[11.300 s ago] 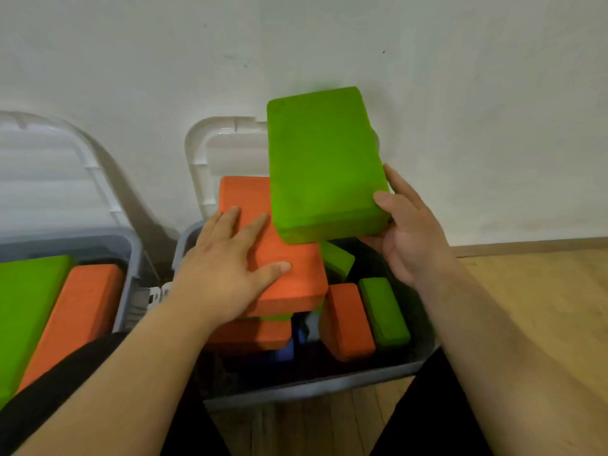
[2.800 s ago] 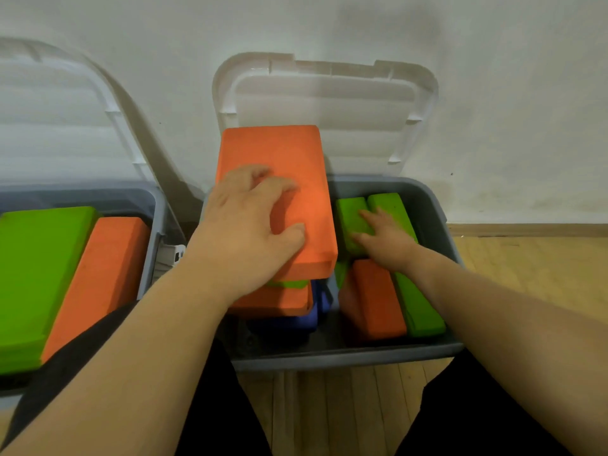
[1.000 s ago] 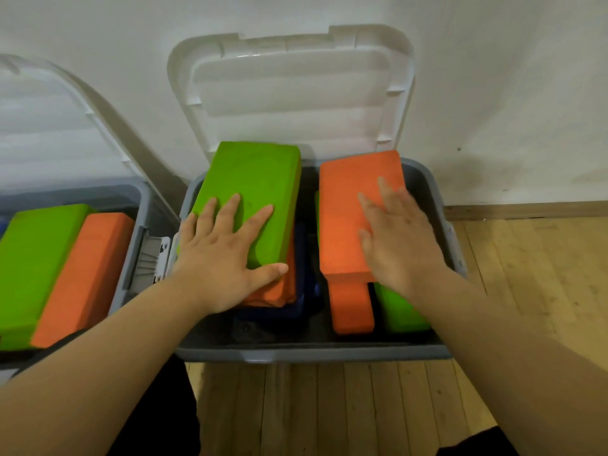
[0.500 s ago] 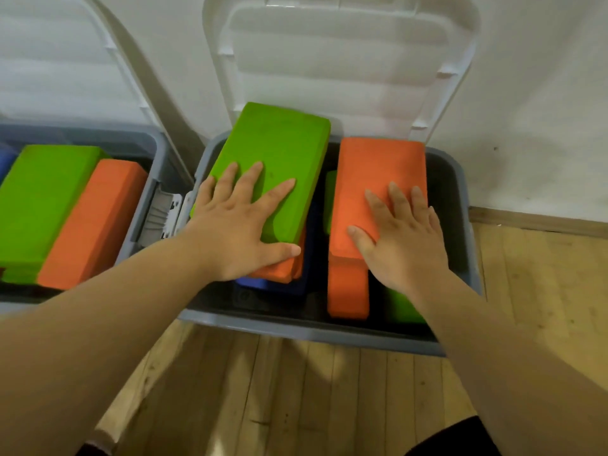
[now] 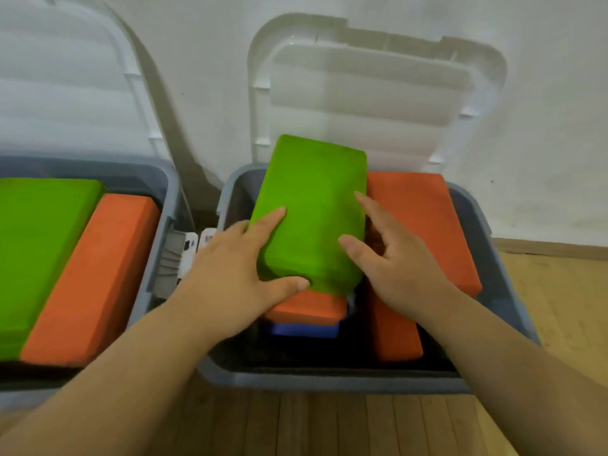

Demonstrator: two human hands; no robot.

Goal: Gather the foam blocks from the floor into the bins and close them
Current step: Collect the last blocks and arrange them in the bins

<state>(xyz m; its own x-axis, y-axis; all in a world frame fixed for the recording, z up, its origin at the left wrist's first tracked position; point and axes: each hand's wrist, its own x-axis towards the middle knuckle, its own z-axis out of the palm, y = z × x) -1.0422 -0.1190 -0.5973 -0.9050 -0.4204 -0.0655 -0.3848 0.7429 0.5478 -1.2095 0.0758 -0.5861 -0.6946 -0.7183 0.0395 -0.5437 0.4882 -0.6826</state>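
Observation:
A big green foam block (image 5: pixel 316 205) lies tilted on the stack in the right grey bin (image 5: pixel 329 380). My left hand (image 5: pixel 243 268) grips its near left corner, thumb at the near end and a finger on top. My right hand (image 5: pixel 394 258) holds its right side, thumb on the top face, fingers down the gap. Under it lie an orange block (image 5: pixel 306 311) and a blue block (image 5: pixel 302 330). A large orange block (image 5: pixel 424 218) fills the bin's right half, above another orange block (image 5: pixel 394 330). The bin's white lid (image 5: pixel 378 93) stands open against the wall.
The left grey bin (image 5: pixel 164 205) holds a green block (image 5: pixel 36 245) and an orange block (image 5: pixel 95 274); its white lid (image 5: pixel 65 93) is open too. Latches (image 5: pixel 190 245) sit between the bins. Wooden floor (image 5: pixel 329 422) runs in front.
My right hand left the orange block and moved onto the green block's right side. My left hand shifted from lying flat on top to gripping the near corner; the block's far end sits higher.

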